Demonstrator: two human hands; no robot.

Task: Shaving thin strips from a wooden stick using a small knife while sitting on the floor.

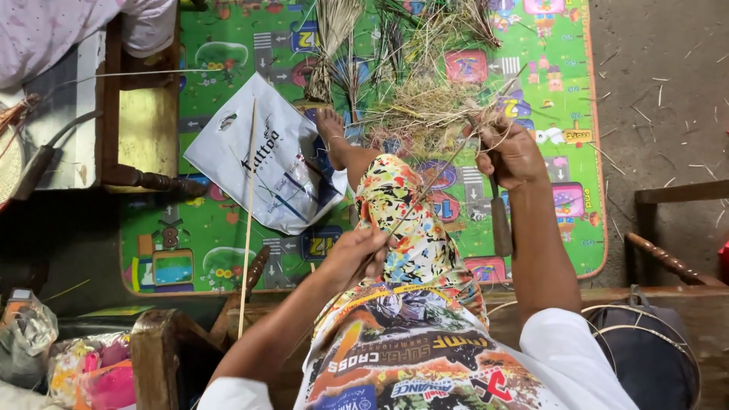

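Left hand [355,254] pinches a thin strip [425,190] on the knee; right hand [510,154] grips a knife [499,220]. A white plastic bag [266,163] lies left on the green mat [205,228].

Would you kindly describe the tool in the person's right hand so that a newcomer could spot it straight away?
Start at the bright green play mat spread on the floor, then find the raised knee in the multicoloured patterned cloth. Just right of it, the right hand holds a knife with a dark wooden handle hanging below the fist. It is smooth, thick and dark, unlike the pale dry straw around it.
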